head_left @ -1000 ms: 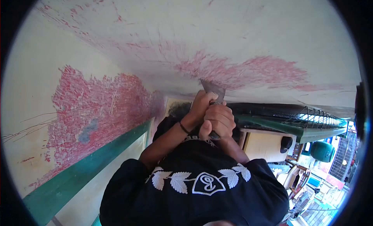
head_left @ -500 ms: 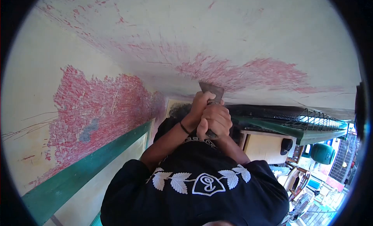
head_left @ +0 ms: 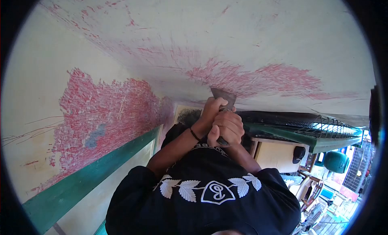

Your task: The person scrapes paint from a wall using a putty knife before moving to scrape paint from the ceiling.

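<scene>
Both my hands are wrapped around a paint scraper [head_left: 224,96] with a wide, dark metal blade. The blade's edge meets the pale wall [head_left: 279,37] at the lower border of a scraped pink-red patch [head_left: 283,79]. My left hand [head_left: 209,113], below a dark bracelet, is closed near the blade, with its thumb lying against the metal. Around the handle, lower down, my right hand [head_left: 228,126] is closed. The handle's butt end shows below it, and the rest of the handle is mostly hidden by my fingers.
On the left wall a larger red scraped area [head_left: 105,109] sits above a green rail [head_left: 93,172]. A green-edged ledge with a wire rack [head_left: 337,126] runs to the right of my hands. Beyond it are a black cap [head_left: 298,154], a green container [head_left: 336,161] and a wooden chair [head_left: 311,188].
The view has shifted slightly, so the walls, scraper and hands appear a little lower and further right. Both hands keep the same hold, and the blade stays by the same patch.
</scene>
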Motion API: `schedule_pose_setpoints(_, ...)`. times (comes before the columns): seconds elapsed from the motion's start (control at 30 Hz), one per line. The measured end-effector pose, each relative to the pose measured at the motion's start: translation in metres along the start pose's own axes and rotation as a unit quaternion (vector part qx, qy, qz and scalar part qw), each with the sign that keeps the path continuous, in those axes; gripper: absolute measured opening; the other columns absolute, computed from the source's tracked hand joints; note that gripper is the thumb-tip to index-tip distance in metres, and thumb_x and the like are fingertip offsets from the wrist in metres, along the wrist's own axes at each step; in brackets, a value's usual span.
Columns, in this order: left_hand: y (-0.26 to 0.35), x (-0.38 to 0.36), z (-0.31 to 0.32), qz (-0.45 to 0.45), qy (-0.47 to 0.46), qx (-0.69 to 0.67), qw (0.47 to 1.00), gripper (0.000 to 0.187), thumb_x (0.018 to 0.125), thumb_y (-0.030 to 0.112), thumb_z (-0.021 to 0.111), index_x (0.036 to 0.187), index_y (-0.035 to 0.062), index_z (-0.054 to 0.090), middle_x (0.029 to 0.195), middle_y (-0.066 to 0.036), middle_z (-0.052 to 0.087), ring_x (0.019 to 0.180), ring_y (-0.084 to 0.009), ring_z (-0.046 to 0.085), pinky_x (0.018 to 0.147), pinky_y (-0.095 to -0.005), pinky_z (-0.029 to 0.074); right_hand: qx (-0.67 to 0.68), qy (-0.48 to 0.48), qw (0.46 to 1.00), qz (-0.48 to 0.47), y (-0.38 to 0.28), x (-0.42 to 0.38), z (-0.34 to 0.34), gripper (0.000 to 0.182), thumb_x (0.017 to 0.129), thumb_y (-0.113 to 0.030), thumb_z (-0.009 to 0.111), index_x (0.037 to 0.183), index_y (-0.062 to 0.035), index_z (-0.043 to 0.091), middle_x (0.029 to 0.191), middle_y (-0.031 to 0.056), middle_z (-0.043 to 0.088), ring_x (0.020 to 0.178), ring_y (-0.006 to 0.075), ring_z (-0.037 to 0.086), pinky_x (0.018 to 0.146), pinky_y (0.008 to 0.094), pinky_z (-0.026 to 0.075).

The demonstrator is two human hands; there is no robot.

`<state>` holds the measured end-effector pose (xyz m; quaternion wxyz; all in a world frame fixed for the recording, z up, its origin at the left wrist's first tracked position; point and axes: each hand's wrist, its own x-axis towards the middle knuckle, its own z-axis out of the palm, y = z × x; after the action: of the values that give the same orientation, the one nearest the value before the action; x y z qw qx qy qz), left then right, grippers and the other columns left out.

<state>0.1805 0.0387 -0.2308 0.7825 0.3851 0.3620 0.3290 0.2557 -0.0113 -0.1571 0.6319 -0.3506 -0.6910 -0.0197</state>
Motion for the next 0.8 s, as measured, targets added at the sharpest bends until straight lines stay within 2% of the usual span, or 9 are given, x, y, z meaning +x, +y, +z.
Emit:
schedule_pose_setpoints(0.1,-0.040,0.026,-0.015,0.098,-0.019,0.135,0.986,0.030,0.092,0.022,0.057,0.072,0.0014,0.065,0.074,-0.010,0.071,0.062,-0.0222,0.067,0.062,-0.0334,0.054,-0.044,-0.012,0.999,0.017,0.014,-0.026,0.008,0.012,0.075,0.004,0.061,0.067,-0.0028,0.056,0.067,0.0094,0.064,0.059,0.0254,0.067,0.064,0.0366,0.058)
schedule_pose_setpoints(0.27,0.022,-0.003,0.016,-0.034,-0.005,-0.084,0.996,0.030,0.092,0.022,0.057,0.072,0.0006,0.064,0.072,-0.010,0.070,0.061,-0.0212,0.065,0.062,-0.0330,0.053,-0.009,-0.016,1.000,-0.005,-0.005,0.001,-0.003,0.015,0.074,0.004,0.062,0.064,-0.0036,0.053,0.066,0.0092,0.063,0.058,0.0258,0.066,0.063,0.0353,0.057)
schedule_pose_setpoints(0.33,-0.016,0.008,-0.014,0.111,-0.015,0.189,0.976,0.028,0.091,0.022,0.057,0.073,0.0006,0.065,0.072,-0.010,0.070,0.062,-0.0202,0.065,0.063,-0.0331,0.053,-0.044,-0.018,0.999,0.009,0.007,-0.023,0.006,0.016,0.075,0.004,0.061,0.064,-0.0038,0.053,0.065,0.0083,0.063,0.056,0.0245,0.065,0.062,0.0358,0.057)
schedule_pose_setpoints(0.37,-0.017,0.013,-0.021,0.186,-0.019,0.321,0.928,0.028,0.091,0.021,0.057,0.074,0.0006,0.065,0.072,-0.010,0.070,0.063,-0.0197,0.065,0.064,-0.0331,0.053,-0.061,-0.016,0.998,0.011,0.013,-0.024,0.012,0.016,0.075,0.004,0.061,0.063,-0.0040,0.053,0.065,0.0079,0.062,0.056,0.0239,0.065,0.061,0.0360,0.057)
schedule_pose_setpoints(0.43,-0.015,0.010,-0.007,0.205,0.004,0.213,0.955,0.026,0.090,0.020,0.059,0.073,0.0013,0.063,0.072,-0.009,0.068,0.062,-0.0192,0.065,0.062,-0.0340,0.053,-0.044,0.000,0.999,-0.001,0.011,-0.015,0.011,0.016,0.071,0.005,0.065,0.061,-0.0039,0.054,0.061,0.0076,0.060,0.053,0.0231,0.063,0.057,0.0339,0.055)
schedule_pose_setpoints(0.5,0.004,-0.002,0.005,0.109,0.016,0.058,0.992,0.023,0.089,0.019,0.060,0.073,0.0017,0.061,0.072,-0.009,0.068,0.062,-0.0192,0.065,0.061,-0.0346,0.053,-0.009,0.005,1.000,-0.007,0.002,-0.001,0.004,0.016,0.070,0.005,0.065,0.062,-0.0034,0.055,0.062,0.0083,0.060,0.054,0.0233,0.063,0.057,0.0343,0.054)
schedule_pose_setpoints(0.57,0.022,-0.002,0.011,-0.091,0.011,-0.145,0.985,0.022,0.088,0.018,0.062,0.074,0.0018,0.060,0.072,-0.009,0.068,0.063,-0.0197,0.066,0.061,-0.0351,0.053,-0.032,-0.008,0.999,-0.006,0.008,-0.018,0.006,0.015,0.071,0.005,0.064,0.062,-0.0038,0.056,0.064,0.0085,0.062,0.056,0.0235,0.064,0.059,0.0345,0.055)
schedule_pose_setpoints(0.63,0.017,0.002,0.005,-0.129,-0.008,-0.181,0.975,0.020,0.087,0.017,0.062,0.075,0.0008,0.061,0.073,-0.011,0.068,0.063,-0.0204,0.066,0.061,-0.0350,0.054,-0.078,-0.010,0.997,0.006,0.017,-0.032,0.014,0.015,0.073,0.003,0.061,0.063,-0.0043,0.055,0.066,0.0087,0.064,0.059,0.0240,0.067,0.061,0.0353,0.056)
schedule_pose_setpoints(0.8,-0.008,0.009,-0.005,-0.083,-0.008,-0.146,0.986,0.018,0.084,0.016,0.064,0.078,-0.0011,0.063,0.075,-0.014,0.070,0.063,-0.0219,0.068,0.061,-0.0353,0.054,-0.027,-0.014,0.999,-0.019,0.003,-0.021,0.007,0.014,0.069,0.003,0.066,0.062,-0.0050,0.057,0.063,0.0068,0.061,0.055,0.0218,0.063,0.057,0.0335,0.054)
